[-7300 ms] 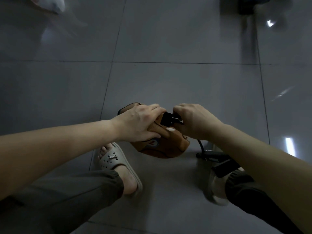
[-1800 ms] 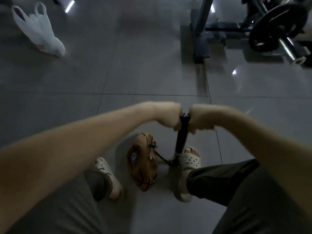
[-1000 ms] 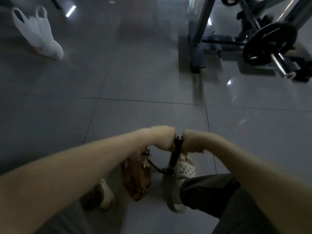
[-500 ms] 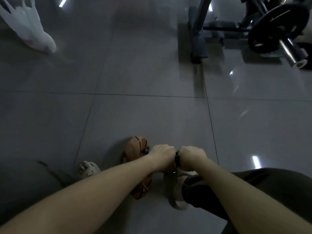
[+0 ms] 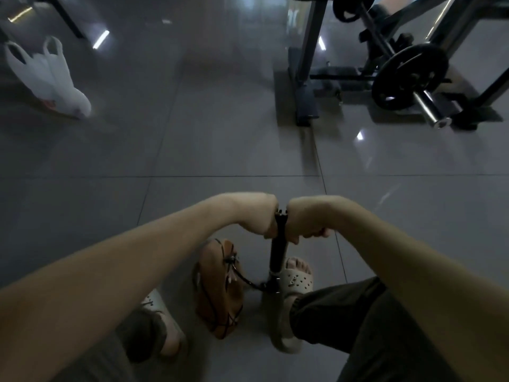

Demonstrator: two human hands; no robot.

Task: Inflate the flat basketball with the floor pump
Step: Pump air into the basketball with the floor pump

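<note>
While beside pump [image 5: 276, 255], basketball [image 5: 217, 295] between sandals [image 5: 298, 279].

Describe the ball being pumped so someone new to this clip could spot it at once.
On the gray tiled floor, low in the middle of the view, stands an upright black pump. Just left of it, joined by a short black hose, lies the basketball: the only orange-brown thing there, caved in and folded rather than round.

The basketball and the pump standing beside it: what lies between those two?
In the head view, a thin black hose curves from the foot of the pump to the basketball, over grey floor.
</note>
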